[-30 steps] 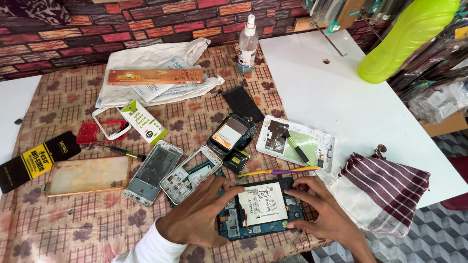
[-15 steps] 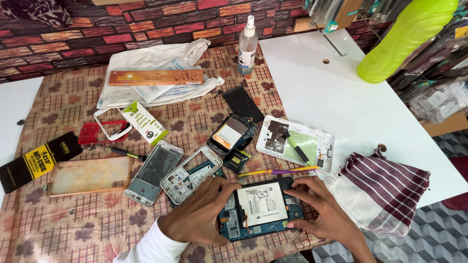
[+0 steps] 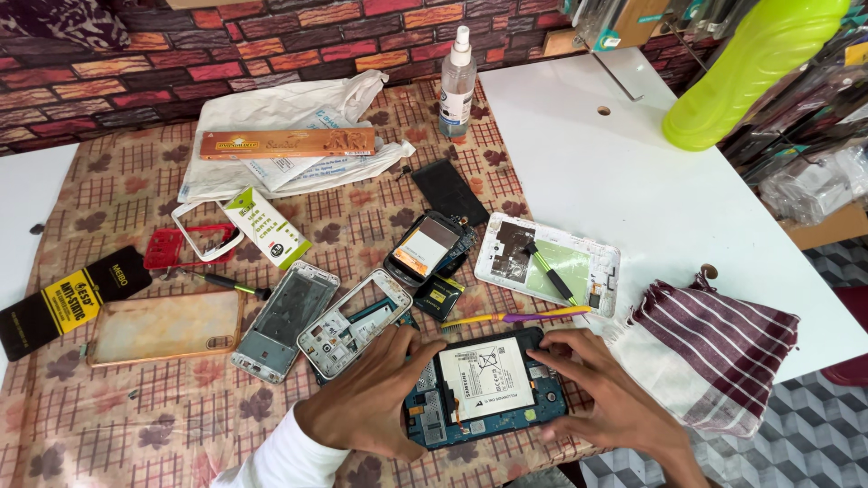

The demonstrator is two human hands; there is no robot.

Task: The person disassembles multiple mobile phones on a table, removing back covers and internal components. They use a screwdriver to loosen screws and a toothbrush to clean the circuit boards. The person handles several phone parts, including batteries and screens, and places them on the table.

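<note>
An opened phone body (image 3: 484, 393) with a white battery and blue circuit board lies face down near the table's front edge. My left hand (image 3: 366, 398) grips its left end, fingers curled over the top corner. My right hand (image 3: 610, 398) holds the right end, fingertips on the upper right corner. Just behind the phone lies a yellow and purple pry tool (image 3: 529, 317).
Two silver phone frames (image 3: 353, 321) lie left of my hands, with a clear case (image 3: 163, 325), a screwdriver (image 3: 226, 284) and a red frame (image 3: 172, 248). Behind are a small phone (image 3: 425, 246), a white back cover (image 3: 551, 262), a spray bottle (image 3: 457, 81), a striped cloth (image 3: 714, 348) and a green bottle (image 3: 750, 68).
Both hands stay on the opened phone; the fingers have shifted slightly along its edges. Nothing else has moved.
</note>
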